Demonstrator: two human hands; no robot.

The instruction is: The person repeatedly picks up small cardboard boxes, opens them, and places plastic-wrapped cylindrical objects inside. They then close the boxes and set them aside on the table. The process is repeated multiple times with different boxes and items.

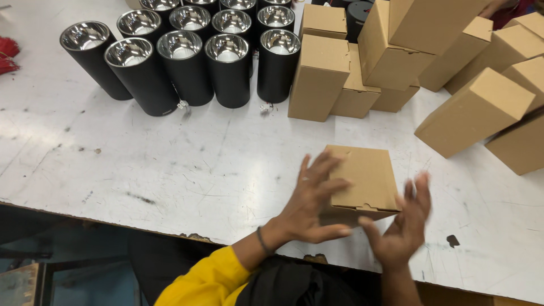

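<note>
1. My left hand (313,199) is spread flat against the left face of a small brown cardboard box (365,178). The fingers are open and pressing on it, not curled around it.
2. My right hand (403,226) is at about 4 o'clock from the box, with the fingers open and a bit blurry. The thumb is near the bottom corner, but I can't tell if it's actually touching.
3. The box sits on the scuffed white table (170,164), close to the near edge.
4. At 11 o'clock there's a cluster of black cylinder lamp housings (187,62) with shiny reflectors inside.
5. From 12 to 2 o'clock there's a pile of closed cardboard boxes (396,45), some upright and some tipped over.
</note>
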